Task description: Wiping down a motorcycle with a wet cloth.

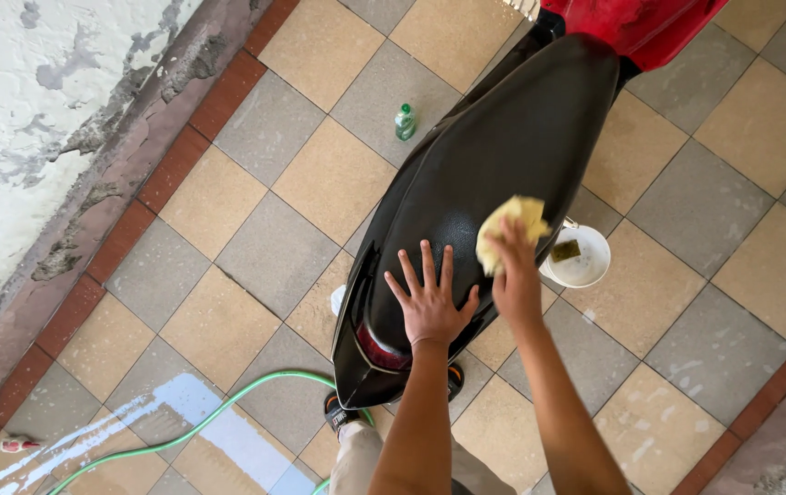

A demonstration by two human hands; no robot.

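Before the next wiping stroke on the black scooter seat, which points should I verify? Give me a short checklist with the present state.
1. Right hand grips yellow cloth: ok.
2. Cloth lies on black glossy scooter seat: ok.
3. Left hand flat on the seat, fingers spread: ok.
4. White round bucket beside the scooter, upright: ok.
5. Green hose near the feet, trip risk: not ok.
6. Cloth wetness: cannot tell.

Around the scooter: floor, wall, and washing gear.
A green bottle (405, 122) stands on the checkered tile floor (255, 229) in the upper middle of the frame. A white bucket (585, 266) with a dark sponge (566, 250) inside sits at centre right. A green hose (200, 422) curves across the lower left over a wet patch (182, 417). A peeling white wall (35, 101) fills the upper left.
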